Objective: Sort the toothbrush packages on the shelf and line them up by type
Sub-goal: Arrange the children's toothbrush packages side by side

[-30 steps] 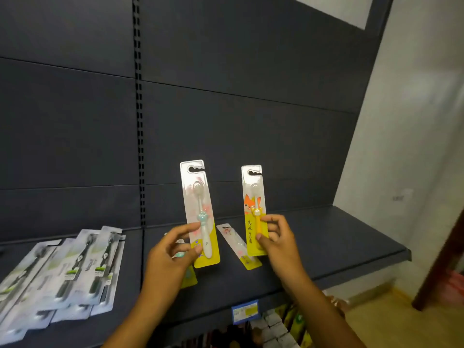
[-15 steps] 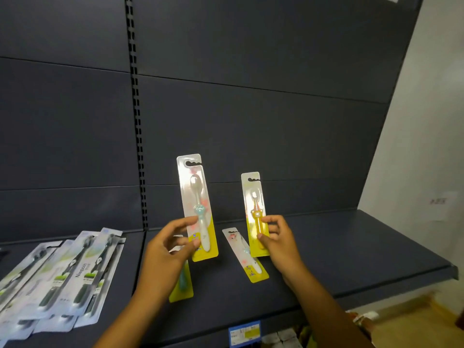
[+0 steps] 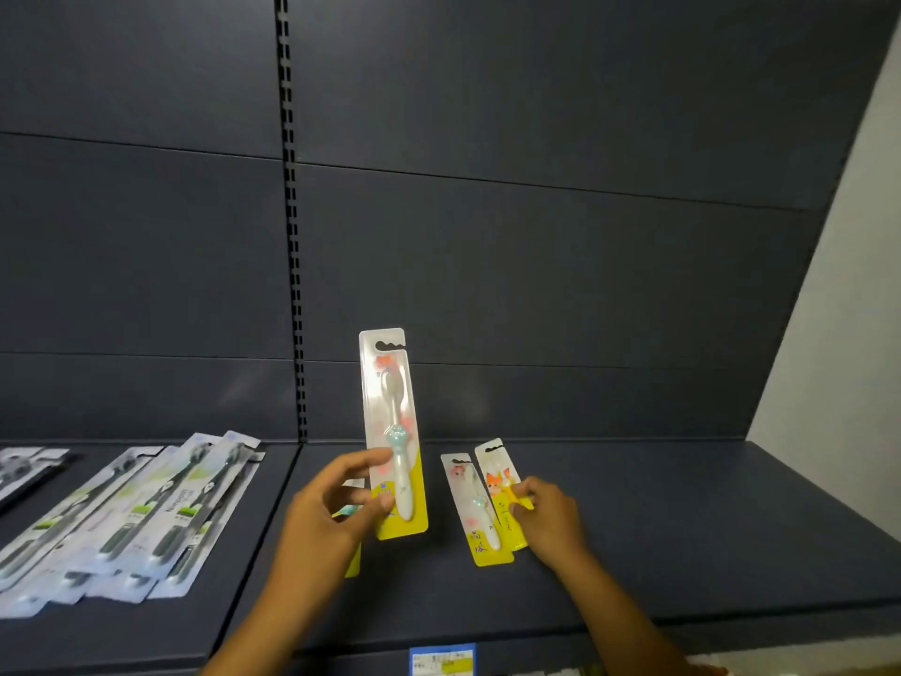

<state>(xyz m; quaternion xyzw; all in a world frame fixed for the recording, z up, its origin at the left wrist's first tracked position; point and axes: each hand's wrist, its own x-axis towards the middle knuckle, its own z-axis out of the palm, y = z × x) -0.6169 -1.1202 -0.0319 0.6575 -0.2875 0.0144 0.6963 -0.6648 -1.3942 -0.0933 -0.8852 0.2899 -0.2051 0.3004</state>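
Note:
My left hand (image 3: 331,509) holds a child's toothbrush package with a pale green brush (image 3: 392,431) upright above the dark shelf (image 3: 682,539), thumb and fingers pinching its yellow lower end. My right hand (image 3: 548,522) pinches an orange fox toothbrush package (image 3: 499,485) that lies low on the shelf, partly over a pink-and-green package (image 3: 470,509) lying flat. Another yellow-bottomed package (image 3: 352,561) is mostly hidden behind my left hand.
A fanned stack of several silver adult toothbrush packages (image 3: 146,509) lies on the left shelf section, with more dark-printed ones (image 3: 24,470) at the far left. A price label (image 3: 441,660) sits on the shelf's front edge. A white wall (image 3: 838,334) stands at the right.
My right hand has lowered the orange fox package from upright down onto the shelf beside the pink-and-green one. My left hand keeps its package raised.

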